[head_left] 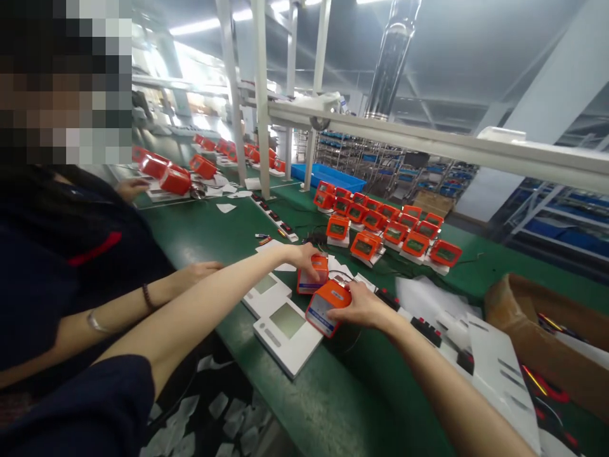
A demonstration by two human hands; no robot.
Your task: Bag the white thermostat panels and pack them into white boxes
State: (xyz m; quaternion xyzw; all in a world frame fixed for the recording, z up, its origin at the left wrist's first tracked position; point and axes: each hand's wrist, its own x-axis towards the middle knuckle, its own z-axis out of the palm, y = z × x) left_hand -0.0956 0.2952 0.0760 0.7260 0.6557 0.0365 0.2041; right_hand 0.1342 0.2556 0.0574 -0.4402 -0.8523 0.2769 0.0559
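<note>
My left hand reaches across the green bench and closes its fingers over the top of an orange device standing on the bench. My right hand grips a second orange device, tilted with its white labelled face toward me. Two white screen units lie flat just left of both devices.
Several orange devices stand in rows further back. A co-worker sits at my left, an arm resting on the bench edge. White paper sheets and a brown bag lie at the right. White frame posts rise behind.
</note>
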